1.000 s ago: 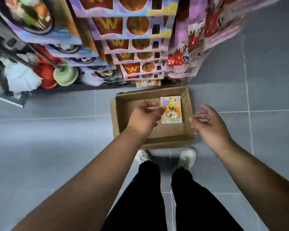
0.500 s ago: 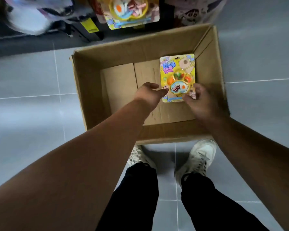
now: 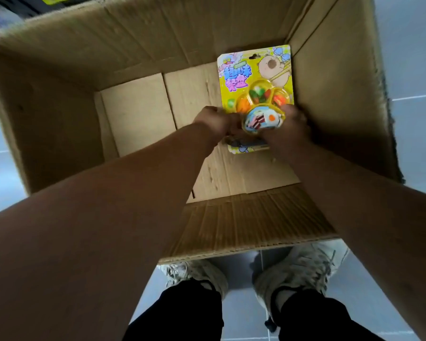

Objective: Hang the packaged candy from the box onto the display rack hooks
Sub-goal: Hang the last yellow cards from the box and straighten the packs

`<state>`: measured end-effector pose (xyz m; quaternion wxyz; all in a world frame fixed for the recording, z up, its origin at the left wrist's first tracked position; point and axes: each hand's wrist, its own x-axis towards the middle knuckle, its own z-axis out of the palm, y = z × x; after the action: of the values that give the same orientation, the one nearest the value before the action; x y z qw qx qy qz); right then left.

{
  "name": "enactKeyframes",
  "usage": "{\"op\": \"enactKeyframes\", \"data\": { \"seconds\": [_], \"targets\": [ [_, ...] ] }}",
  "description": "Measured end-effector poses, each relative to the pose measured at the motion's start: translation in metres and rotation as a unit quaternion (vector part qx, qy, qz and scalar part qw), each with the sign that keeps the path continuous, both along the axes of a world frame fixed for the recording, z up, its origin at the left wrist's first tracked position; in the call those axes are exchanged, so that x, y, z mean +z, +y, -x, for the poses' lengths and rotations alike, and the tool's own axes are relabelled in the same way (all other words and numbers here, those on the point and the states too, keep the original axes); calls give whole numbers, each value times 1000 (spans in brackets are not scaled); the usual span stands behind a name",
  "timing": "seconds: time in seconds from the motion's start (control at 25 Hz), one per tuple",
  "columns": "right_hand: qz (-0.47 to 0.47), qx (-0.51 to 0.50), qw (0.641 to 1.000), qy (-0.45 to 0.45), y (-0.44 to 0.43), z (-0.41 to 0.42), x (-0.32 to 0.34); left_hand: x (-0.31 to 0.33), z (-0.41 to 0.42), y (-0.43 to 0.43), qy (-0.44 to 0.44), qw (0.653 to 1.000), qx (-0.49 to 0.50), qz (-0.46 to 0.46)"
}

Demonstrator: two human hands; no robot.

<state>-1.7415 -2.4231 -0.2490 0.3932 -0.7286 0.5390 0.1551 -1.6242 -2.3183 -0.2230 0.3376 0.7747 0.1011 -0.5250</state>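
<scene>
Packaged candy, a yellow blister card with a round, compartmented tray of coloured sweets, is held between the two hands. Its upper part reaches beyond the fingertips toward the far right corner of the cardboard box. The left hand is curled round the card's lower left edge. The right hand is curled over the lower right edge and the side of the blister. Both are judged to be gripping it. Whether the card is lifted off the box floor cannot be told.

To the left of the left hand only bare cardboard flaps are seen. No other pack is visible, so this is judged to be the last one in the box. Nearer than the wrists, the box's near wall and a pair of pale sneakers on grey floor tiles are seen. No rack hook is in view.

The pick-up is judged to be under way. Lifting out, carrying to the rack and threading the hang hole onto a hook are not yet done.
</scene>
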Motion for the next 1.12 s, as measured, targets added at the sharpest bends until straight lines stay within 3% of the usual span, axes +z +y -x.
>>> {"op": "enactKeyframes", "data": {
  "seconds": [0.16, 0.32, 0.52, 0.72, 0.88, 1.12],
  "targets": [
    [-16, 23, 1000, 1, 14, 2, -5, -15, -2, 6, 13, 999, 52, 1],
    [20, -87, 994, -61, 17, -6, -7, -13, -14, 22, 15, 998, 61, -23],
    [26, -140, 990, -4, 1, -21, -19, -21, -28, 38, 8, 995, 101, 0],
    [-54, -230, 972, -18, -10, -31, -20, -27, -31, 38, 24, 996, 80, 9],
    [-176, -275, 944, -41, -12, -28, -11, -28, -32, 40, 33, 996, 77, 10],
    [-214, -259, 937, -95, 1, -14, 11, -2, -34, 58, 57, 997, 50, 25]
  ]
}}
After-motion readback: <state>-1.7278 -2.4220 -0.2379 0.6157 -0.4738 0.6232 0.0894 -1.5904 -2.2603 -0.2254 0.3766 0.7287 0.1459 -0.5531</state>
